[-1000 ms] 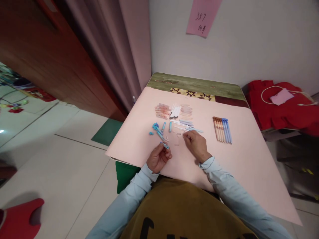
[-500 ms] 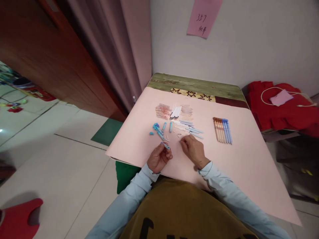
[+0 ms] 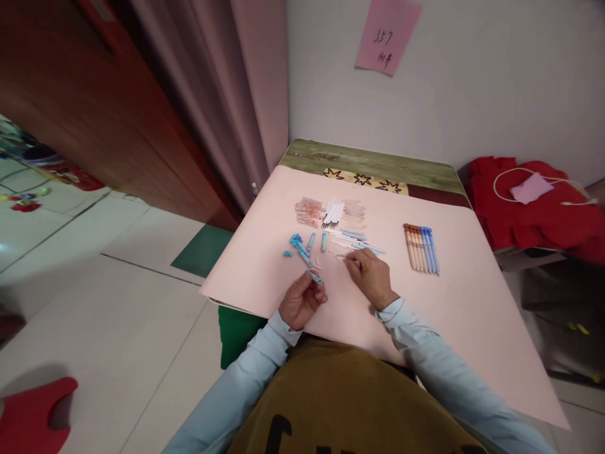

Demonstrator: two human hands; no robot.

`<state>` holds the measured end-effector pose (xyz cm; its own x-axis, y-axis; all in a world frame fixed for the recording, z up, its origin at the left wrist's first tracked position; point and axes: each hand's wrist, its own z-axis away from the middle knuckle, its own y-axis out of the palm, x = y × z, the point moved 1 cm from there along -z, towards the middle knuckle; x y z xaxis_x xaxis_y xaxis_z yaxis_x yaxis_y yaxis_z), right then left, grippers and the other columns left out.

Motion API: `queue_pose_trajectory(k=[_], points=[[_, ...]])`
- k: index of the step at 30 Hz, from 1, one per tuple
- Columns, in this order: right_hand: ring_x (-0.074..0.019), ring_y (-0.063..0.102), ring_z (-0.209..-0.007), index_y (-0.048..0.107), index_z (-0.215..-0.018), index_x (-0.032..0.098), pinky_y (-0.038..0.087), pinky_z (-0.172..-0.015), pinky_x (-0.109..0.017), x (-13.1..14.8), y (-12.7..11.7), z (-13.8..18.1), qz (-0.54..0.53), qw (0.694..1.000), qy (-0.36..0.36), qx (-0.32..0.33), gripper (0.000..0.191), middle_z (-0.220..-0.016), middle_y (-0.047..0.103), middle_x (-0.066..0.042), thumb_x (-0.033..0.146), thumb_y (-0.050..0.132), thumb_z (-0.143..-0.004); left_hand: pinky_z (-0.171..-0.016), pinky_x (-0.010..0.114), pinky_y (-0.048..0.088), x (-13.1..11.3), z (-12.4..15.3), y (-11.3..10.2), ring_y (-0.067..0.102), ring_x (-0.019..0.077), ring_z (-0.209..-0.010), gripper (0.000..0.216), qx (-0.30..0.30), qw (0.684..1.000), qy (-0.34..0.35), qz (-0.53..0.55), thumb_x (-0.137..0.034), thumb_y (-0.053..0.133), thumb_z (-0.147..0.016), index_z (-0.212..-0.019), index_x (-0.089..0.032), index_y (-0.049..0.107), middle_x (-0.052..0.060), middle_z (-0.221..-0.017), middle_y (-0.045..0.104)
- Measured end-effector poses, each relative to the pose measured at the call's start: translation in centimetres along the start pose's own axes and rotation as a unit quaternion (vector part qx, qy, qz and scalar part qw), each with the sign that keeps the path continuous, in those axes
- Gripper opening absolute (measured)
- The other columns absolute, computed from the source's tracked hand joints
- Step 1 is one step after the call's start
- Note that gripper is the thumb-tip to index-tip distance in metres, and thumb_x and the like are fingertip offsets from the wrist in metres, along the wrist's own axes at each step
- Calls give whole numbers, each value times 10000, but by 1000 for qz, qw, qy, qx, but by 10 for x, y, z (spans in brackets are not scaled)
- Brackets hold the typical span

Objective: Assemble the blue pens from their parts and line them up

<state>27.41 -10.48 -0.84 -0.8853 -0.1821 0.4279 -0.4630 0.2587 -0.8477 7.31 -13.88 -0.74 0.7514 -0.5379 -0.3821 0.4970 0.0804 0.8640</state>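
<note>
The counter (image 3: 265,271) is covered by a pink sheet (image 3: 439,328), and 1 green wooden strip (image 3: 378,162) shows at the far edge. At the right lies 1 neat row of pens (image 3: 421,248), orange ones left of blue ones. Far centre holds orange patterned parts (image 3: 308,211), white refills (image 3: 332,214) and tan parts (image 3: 354,213) side by side. Nearer lie blue parts (image 3: 297,243), 2 short blue tubes (image 3: 317,240), pale blue barrels (image 3: 366,244) and small pale bits (image 3: 336,255).

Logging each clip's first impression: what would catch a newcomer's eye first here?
The left hand holds a blue pen part over the pink mat, while the right hand reaches among loose parts. Further right lies a row of pens; a pink note hangs on the wall.
</note>
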Motion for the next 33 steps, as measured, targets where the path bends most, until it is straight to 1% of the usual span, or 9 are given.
queue_pose_trajectory(k=[4,7,11,15,19,21,24,29,33], points=[[-156,623,-798,707,-906,226,373,-637,-249,3,1,-2,11,1000,19,13,161,-933,692,-19,307,568,-910,-567,257,388,0,0,0,480,97,-541,178,2,1000,6,-5,-290,695,-833,-907,-143,629,2,-652,589],[-160,626,-806,705,-944,228,388,-659,-253,7,-3,-4,5,999,29,15,153,-952,691,-21,306,581,-898,-565,257,385,0,0,0,480,98,-541,175,-2,1000,6,-2,-289,687,-839,-916,-144,627,2,-658,590],[-166,627,-822,712,-951,218,399,-691,-259,18,-7,-16,-2,999,27,19,186,-969,696,-36,303,551,-919,-566,255,386,-1,1,1,481,97,-541,168,-1,1000,4,0,-284,682,-843,-922,-146,627,2,-654,589],[-168,628,-848,722,-962,223,381,-678,-259,32,0,-35,27,998,16,60,202,-991,695,-42,295,535,-931,-566,251,390,-1,1,2,479,92,-540,165,5,1000,7,-1,-284,683,-844,-920,-149,627,0,-661,587],[-174,625,-810,722,-895,208,339,-633,-264,42,13,-47,89,989,14,121,217,-935,693,-59,280,520,-928,-562,248,402,0,1,1,479,88,-534,178,5,1000,6,-2,-292,694,-836,-914,-146,628,0,-663,587],[-176,619,-780,706,-884,189,321,-615,-266,43,15,-49,111,985,11,132,222,-925,689,-76,270,505,-927,-561,248,410,1,1,1,481,89,-534,185,2,1000,7,2,-290,700,-832,-917,-142,631,3,-663,590],[-173,606,-741,661,-915,177,316,-607,-264,44,10,-45,84,991,8,104,182,-897,685,-76,256,497,-914,-564,239,424,0,1,0,486,86,-545,171,-7,1000,5,20,-277,689,-843,-914,-133,631,6,-673,592],[-157,556,-613,598,-852,201,333,-582,-255,40,-5,-29,-55,997,9,57,94,-719,650,-20,228,507,-851,-591,215,451,-2,-2,1,492,68,-568,139,-31,996,-22,78,-254,651,-878,-894,-117,628,-4,-693,583],[-158,538,-586,605,-816,207,339,-585,-263,31,-7,-23,-71,995,55,39,106,-684,637,-13,234,504,-832,-596,229,446,0,-4,3,497,76,-574,142,-35,997,-11,69,-256,652,-878,-920,-122,639,0,-696,592]])
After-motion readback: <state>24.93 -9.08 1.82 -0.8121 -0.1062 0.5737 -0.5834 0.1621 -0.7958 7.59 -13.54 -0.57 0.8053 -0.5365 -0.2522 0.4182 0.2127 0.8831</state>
